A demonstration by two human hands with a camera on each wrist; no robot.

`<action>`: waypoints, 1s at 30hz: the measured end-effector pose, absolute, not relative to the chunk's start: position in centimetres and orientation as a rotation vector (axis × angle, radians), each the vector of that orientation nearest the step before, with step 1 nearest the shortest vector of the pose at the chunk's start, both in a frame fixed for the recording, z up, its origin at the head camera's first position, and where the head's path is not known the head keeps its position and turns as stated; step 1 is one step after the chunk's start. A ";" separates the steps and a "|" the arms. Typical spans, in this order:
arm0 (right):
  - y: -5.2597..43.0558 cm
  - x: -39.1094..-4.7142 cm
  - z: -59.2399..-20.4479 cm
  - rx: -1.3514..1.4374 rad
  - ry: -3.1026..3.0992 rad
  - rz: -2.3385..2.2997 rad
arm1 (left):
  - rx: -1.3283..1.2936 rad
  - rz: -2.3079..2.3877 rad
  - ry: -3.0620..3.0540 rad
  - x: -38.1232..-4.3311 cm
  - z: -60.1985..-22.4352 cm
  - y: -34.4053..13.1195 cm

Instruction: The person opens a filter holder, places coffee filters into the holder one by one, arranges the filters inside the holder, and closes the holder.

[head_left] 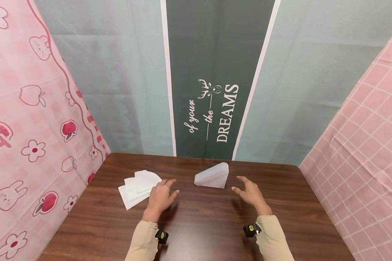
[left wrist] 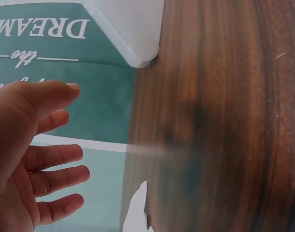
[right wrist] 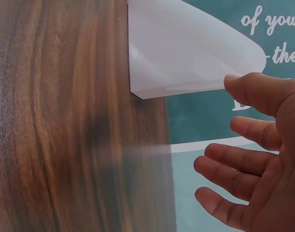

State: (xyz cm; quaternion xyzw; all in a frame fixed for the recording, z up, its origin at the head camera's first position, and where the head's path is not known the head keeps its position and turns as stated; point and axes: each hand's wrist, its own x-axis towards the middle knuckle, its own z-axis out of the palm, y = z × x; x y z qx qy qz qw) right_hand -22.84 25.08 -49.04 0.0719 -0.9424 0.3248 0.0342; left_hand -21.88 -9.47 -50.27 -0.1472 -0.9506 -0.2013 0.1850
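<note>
A white, smooth wedge-shaped piece (head_left: 212,176) with a rounded upper corner stands on the brown wooden table, between the two hands. Several white fan-shaped paper sheets, looking like coffee filters (head_left: 135,192), lie overlapped at the left. My left hand (head_left: 161,198) hovers beside the sheets' right edge, its fingers spread loosely and holding nothing. On the other side, my right hand (head_left: 252,195) is just right of the wedge piece, fingers relaxed and apart. In the right wrist view the thumb overlaps the lower edge of the wedge piece (right wrist: 186,48).
The wooden table (head_left: 202,224) reaches back to a green and grey-blue curtain (head_left: 215,54) with white lettering. Pink patterned cloth (head_left: 32,145) hangs at the left, and pink checked cloth (head_left: 366,145) at the right. Each wrist carries a small black camera (head_left: 162,237).
</note>
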 end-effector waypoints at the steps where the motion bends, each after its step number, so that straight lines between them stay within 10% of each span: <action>1: 25.0 -23.0 -49.1 0.219 -2.896 1.021 | -0.416 -0.575 -2.682 -22.0 -50.4 -9.4; 30: 22.2 -27.5 -51.2 0.119 -2.780 1.289 | -0.533 -0.553 -2.776 -24.0 -51.4 -8.0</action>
